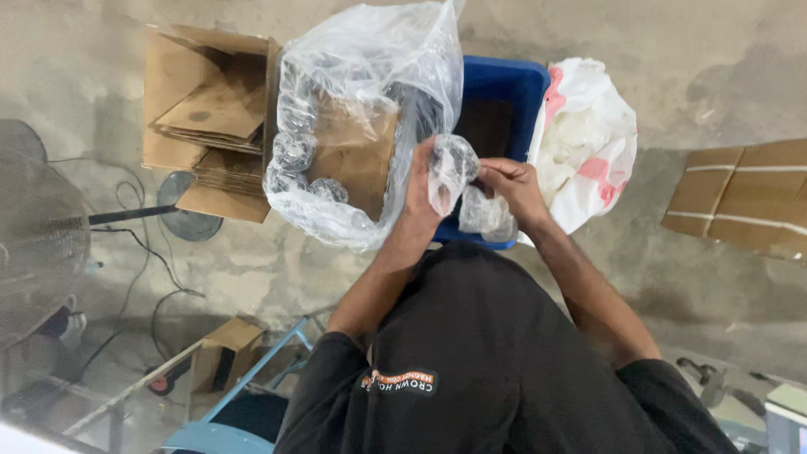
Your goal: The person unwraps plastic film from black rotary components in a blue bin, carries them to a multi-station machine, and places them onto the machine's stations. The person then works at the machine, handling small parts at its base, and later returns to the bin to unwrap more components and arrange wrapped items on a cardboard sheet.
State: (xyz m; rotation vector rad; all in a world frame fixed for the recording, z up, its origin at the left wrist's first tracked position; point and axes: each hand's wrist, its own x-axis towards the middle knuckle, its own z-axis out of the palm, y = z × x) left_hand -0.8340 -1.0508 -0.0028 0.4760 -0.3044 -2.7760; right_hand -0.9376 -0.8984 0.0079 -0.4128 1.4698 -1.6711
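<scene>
Both hands meet over the near rim of a blue plastic crate (513, 88). My left hand (420, 189) grips a small clear plastic bag (450, 172) that wraps a dark round part. My right hand (514, 187) pinches the same bag from the right side, and a second crumpled clear bag (486, 214) hangs just below the fingers. To the left stands a large clear plastic bag (361, 84) around a cardboard box, with several more dark round wrapped parts (294, 151) inside it.
An open cardboard box (206, 118) with folded dividers sits at the left. A white and red plastic bag (588, 139) lies right of the crate. Flat cardboard (744, 197) rests on the concrete floor at far right. A fan (38, 231), cables and a blue frame (252, 382) are at lower left.
</scene>
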